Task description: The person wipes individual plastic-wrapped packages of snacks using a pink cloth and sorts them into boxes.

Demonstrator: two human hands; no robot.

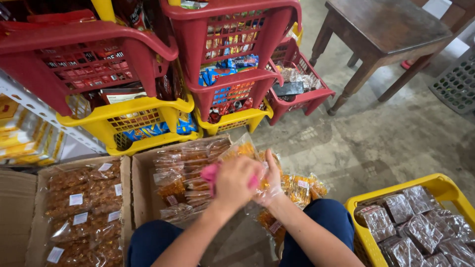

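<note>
My left hand (236, 183) is closed around a pink object (210, 172) that pokes out at its left side. My right hand (269, 184) is behind it, fingers gripping a clear bag of orange-brown snacks (242, 148) held up over a cardboard box (141, 190). That box holds several similar clear packs of brown snacks (184, 170). More orange snack bags (299, 188) lie on the floor just right of my hands, above my knees in dark blue trousers (324, 217).
A second cardboard box of labelled snack packs (84, 212) sits at left. A yellow basket (435, 185) of dark brown packs is at right. Stacked red baskets (225, 10) and yellow baskets (138, 111) of packaged goods stand ahead. A dark wooden table (381, 29) stands at the back right on concrete floor.
</note>
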